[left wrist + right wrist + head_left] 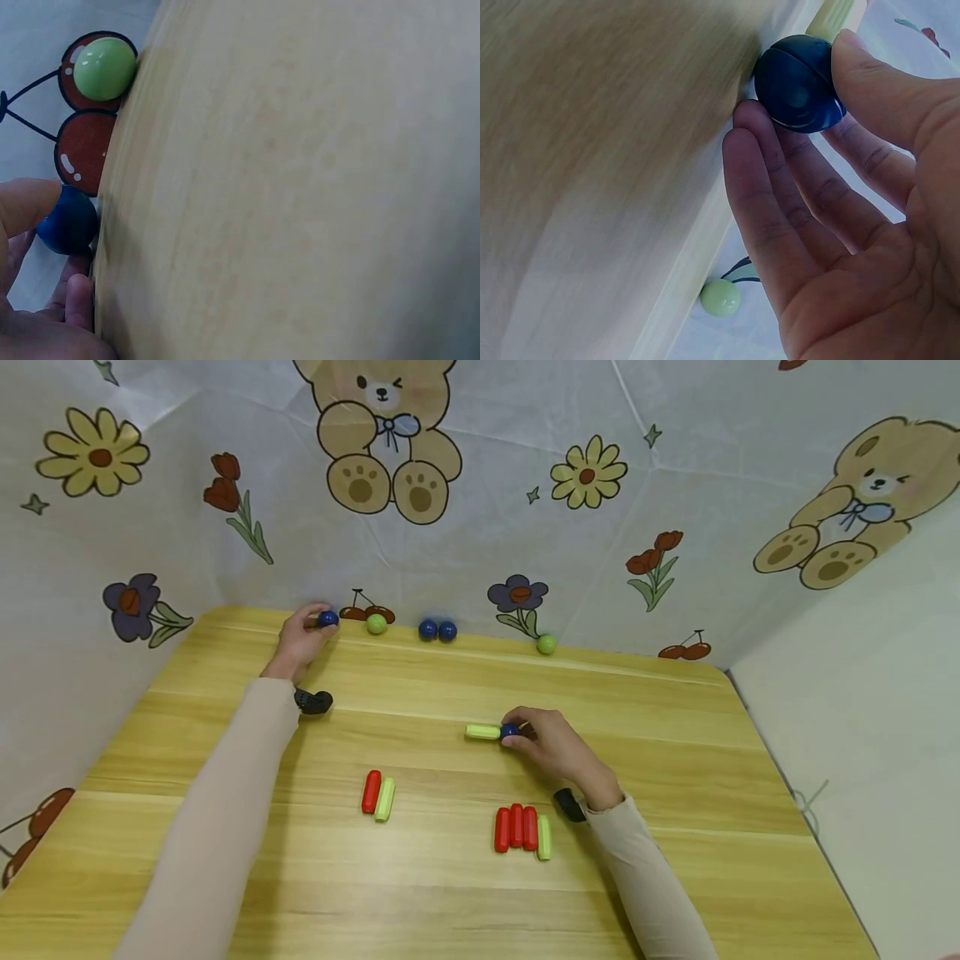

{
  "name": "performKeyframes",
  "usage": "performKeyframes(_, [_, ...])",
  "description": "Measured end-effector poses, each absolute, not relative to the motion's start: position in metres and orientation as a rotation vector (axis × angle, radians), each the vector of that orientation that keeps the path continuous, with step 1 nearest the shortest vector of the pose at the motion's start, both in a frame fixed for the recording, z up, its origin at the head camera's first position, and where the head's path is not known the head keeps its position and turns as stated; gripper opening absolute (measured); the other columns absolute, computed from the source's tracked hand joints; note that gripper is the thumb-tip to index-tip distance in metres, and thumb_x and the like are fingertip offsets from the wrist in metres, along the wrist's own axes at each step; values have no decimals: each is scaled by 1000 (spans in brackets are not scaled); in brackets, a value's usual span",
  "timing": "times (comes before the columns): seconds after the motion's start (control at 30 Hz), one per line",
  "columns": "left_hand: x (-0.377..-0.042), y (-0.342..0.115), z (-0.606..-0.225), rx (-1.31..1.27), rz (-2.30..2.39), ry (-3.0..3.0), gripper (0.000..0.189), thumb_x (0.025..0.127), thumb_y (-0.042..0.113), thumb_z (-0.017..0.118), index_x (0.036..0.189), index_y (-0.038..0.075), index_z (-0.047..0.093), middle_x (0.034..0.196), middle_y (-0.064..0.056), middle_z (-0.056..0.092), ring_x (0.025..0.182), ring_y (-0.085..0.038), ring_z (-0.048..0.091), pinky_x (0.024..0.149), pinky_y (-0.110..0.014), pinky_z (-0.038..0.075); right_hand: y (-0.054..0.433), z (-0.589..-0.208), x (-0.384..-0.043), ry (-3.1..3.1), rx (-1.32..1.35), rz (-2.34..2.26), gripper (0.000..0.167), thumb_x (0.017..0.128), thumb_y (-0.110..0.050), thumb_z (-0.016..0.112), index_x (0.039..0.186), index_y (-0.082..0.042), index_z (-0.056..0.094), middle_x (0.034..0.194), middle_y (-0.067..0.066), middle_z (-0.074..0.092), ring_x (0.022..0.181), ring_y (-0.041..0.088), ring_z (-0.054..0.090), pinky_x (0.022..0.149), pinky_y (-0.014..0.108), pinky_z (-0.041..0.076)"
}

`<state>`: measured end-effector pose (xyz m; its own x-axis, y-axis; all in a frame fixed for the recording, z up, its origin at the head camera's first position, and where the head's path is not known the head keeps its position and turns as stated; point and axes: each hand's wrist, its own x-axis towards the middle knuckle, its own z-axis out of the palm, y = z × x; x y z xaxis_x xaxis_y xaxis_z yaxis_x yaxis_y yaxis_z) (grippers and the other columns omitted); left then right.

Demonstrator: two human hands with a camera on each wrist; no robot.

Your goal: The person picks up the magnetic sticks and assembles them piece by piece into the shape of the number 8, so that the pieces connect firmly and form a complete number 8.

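A: What do we enter first?

B: One table (645, 727), wood-grained.

A: Then?

B: Left hand (300, 642), far left edge, closed to a pinch on the left blue ball (327, 618). Right hand (553, 742), right of centre, pinching the right blue ball (509, 732).

A: Sticks?

B: One yellow-green stick (482, 732), long axis left to right, just left of the right hand, the nearer one; its right end appears to touch that hand's ball. We also count, on the near side, a stick pair (371, 792) and a four-stick row (517, 827).

A: Smallest?

B: Along the far edge, two green balls (377, 623) and two loose blue balls (428, 629).
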<state>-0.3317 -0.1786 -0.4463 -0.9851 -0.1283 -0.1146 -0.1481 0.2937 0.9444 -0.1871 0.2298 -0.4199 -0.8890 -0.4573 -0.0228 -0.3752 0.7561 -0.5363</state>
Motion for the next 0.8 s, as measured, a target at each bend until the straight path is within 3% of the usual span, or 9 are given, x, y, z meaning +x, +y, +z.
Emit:
performKeyframes(0.2, [-328,-177,-449,-274,1844,2559,42,102,12,57,143,9,51,139,-20,47,109,-17,46,92,-29,42,229,-420,-187,2801,-676,-813,23,96,-20,69,115,-7,67,108,7,72,97,20,70,87,38,56])
performKeyframes(0.37, [-323,-180,-450,-216,1792,2563,41,102,13,58,142,8,52,131,-15,48,102,-14,44,86,-24,43,229,-420,-187,2796,-681,-823,23,96,-19,69,115,-6,67,108,8,71,97,21,69,87,39,56])
performKeyframes(0.53, [-317,-182,-449,-112,1725,2542,43,102,15,58,143,7,51,134,-19,47,104,-18,45,86,-23,42,230,-419,-186,2795,-687,-831,23,96,-20,69,115,-7,66,109,8,72,96,21,69,86,39,56])
performKeyframes(0.8, [-302,-178,-445,-58,1671,2452,44,102,18,59,144,9,49,144,-24,46,123,-30,46,103,-40,37,228,-421,-187,2792,-667,-828,24,95,-22,70,116,-9,67,108,7,72,92,19,68,84,38,56])
